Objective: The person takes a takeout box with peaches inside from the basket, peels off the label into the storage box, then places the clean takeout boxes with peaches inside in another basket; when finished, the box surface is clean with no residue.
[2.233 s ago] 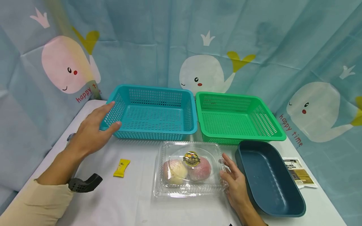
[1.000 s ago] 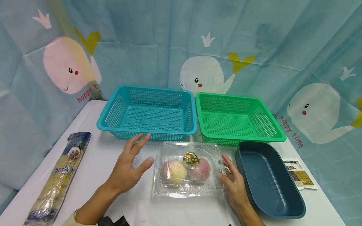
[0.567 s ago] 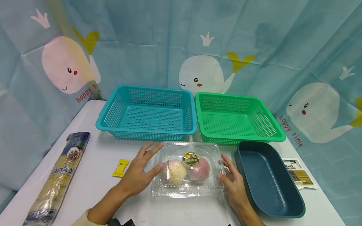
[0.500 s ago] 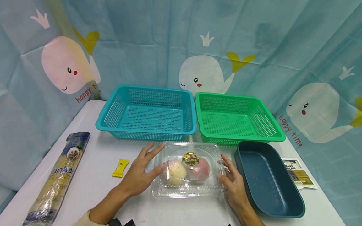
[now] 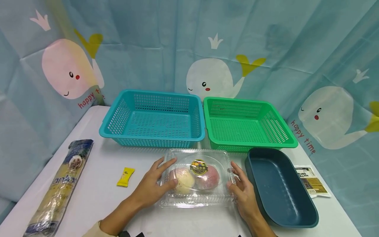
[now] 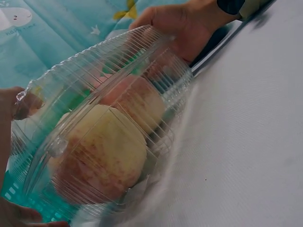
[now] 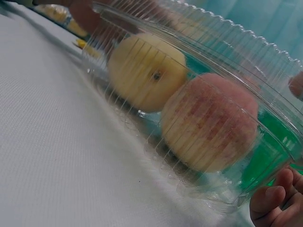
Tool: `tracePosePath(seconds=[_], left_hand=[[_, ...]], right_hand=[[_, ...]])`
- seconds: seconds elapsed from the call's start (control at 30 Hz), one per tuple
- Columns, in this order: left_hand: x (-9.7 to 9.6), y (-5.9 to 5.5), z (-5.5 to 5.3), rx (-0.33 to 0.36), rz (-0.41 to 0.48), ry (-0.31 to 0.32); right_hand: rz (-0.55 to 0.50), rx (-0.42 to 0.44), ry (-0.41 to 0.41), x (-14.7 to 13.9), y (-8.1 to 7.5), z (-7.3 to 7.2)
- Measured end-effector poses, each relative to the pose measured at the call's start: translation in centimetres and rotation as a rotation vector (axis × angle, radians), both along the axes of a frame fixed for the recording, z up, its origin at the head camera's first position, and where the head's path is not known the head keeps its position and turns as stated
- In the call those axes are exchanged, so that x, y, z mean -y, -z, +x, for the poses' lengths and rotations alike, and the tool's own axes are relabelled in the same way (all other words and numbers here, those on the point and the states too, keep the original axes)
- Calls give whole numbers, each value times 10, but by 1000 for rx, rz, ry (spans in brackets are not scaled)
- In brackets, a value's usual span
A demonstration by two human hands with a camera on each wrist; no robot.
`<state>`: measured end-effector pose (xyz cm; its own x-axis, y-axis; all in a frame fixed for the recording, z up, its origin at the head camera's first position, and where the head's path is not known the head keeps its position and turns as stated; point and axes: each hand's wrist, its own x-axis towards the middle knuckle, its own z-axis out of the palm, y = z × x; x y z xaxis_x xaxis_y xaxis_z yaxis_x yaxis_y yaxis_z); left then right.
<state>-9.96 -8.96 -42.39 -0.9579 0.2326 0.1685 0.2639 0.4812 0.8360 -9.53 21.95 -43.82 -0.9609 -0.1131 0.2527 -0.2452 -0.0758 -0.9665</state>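
Note:
In the head view a clear plastic fruit box with a black and gold label sits on the white table. Two peaches, a yellowish peach and a pinker peach, show through its lid. My left hand holds the box's left side, thumb and index finger over the edge. On the opposite side, my right hand grips the edge with bent fingers. The wrist views show ribbed plastic walls between the hands, with fingertips at the rim and some fingers lower down. The lid is on.
Behind the box stand a blue basket and a green basket. A dark blue tub is close beside my right hand. To the left lie a yellow wrapped packet and a long noodle-like bag; a white-brown packet lies far right.
My left hand has come from the blue basket's left side across to the box's left edge and taken hold there. My right hand and the box have stayed nearly in place.

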Motion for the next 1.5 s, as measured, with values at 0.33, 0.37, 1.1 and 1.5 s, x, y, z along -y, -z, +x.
tracePosePath(seconds=[0.33,0.37,1.1,1.5], left_hand=[[-4,5,0,-16,61,18],[-4,5,0,-19,67,18],[-1,8,0,-36,78,27],[-2,8,-1,-40,99,42]], right_hand=[[395,163,230,-1,-32,6],[437,173,254,0,-38,7],[557,106,-44,17,-127,-40],[543,278,-232,39,-129,-76]])
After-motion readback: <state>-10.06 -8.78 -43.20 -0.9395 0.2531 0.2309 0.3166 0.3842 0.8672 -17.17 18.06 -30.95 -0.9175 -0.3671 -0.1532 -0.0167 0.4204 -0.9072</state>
